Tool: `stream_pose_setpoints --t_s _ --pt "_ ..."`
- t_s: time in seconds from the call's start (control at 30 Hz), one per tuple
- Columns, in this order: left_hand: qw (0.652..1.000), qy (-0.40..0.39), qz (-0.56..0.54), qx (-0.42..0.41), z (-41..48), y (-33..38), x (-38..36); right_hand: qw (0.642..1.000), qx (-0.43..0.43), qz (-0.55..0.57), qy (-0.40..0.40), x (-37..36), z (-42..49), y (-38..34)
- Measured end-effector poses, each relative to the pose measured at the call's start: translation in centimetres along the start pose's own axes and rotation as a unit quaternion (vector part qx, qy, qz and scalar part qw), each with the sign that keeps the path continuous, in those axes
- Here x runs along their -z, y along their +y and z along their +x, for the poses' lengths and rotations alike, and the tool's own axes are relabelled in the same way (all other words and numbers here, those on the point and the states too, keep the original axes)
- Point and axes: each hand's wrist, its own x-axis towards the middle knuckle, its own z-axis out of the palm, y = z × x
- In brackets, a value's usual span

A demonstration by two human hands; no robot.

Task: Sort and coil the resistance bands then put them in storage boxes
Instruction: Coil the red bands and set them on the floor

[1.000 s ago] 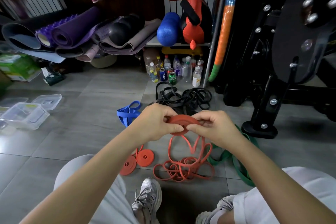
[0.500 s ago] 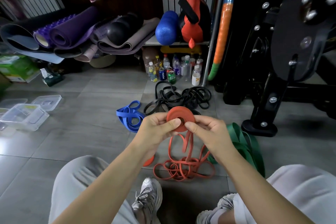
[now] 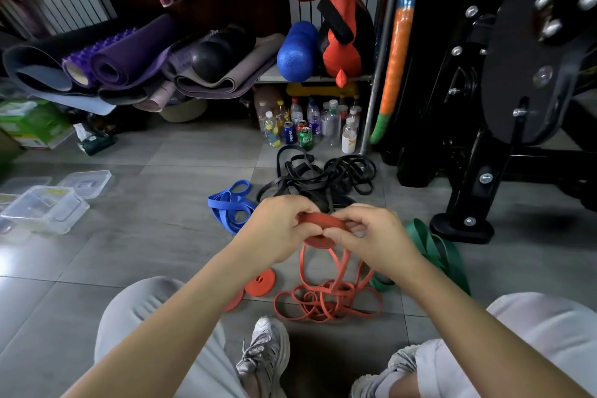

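Coil orientation changed: half a second ago the flat orange-red rubber band coil (image 3: 323,220) faced the camera as a disc; now it sits edge-on, held off the floor between both hands, in front of the knees. Left hand (image 3: 277,229) pinches its left rim, fingers curled. Right hand (image 3: 371,236) is curled round the right side, thumb tip meeting the left thumb at the near edge. Reading: roughly another half-turn wound on.

From the coil the unwound tail (image 3: 326,300) hangs to a loose heap on the grey tiled floor (image 3: 145,236), so winding looks well short of done.

Two finished orange-red coils (image 3: 260,283) lie flat near the left knee. Blue rubber band (image 3: 231,203), black rubber bands (image 3: 326,181) and green rubber band (image 3: 433,249) are uncoiled. Clear plastic storage boxes (image 3: 45,208) sit well apart at left; contents not legible.
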Motion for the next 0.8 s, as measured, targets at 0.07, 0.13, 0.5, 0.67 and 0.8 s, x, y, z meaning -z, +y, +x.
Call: stream_pose_setpoints --t_s 0.07,0.13,0.5,0.67,0.8 --pt "0.999 0.028 -0.042 0.008 -0.4 -0.1 -0.2 0.999 -0.019 0.025 0.017 0.0 -0.3 0.3" --pt "0.996 0.055 -0.074 0.019 -0.7 -0.2 -0.4 0.999 -0.034 0.036 0.023 -0.1 -0.5 0.6" --pt "0.97 0.113 -0.206 0.062 -1.3 -0.6 -1.3 0.992 -0.048 0.119 -0.007 0.7 -0.3 0.2" --pt "0.908 0.124 -0.389 0.096 -1.1 -0.6 -1.0 0.98 -0.057 0.192 0.005 0.2 -0.6 0.3" --pt "0.831 0.095 -0.531 0.136 -1.5 -0.1 -2.1 0.954 -0.059 0.292 0.039 -0.5 -1.0 0.2"
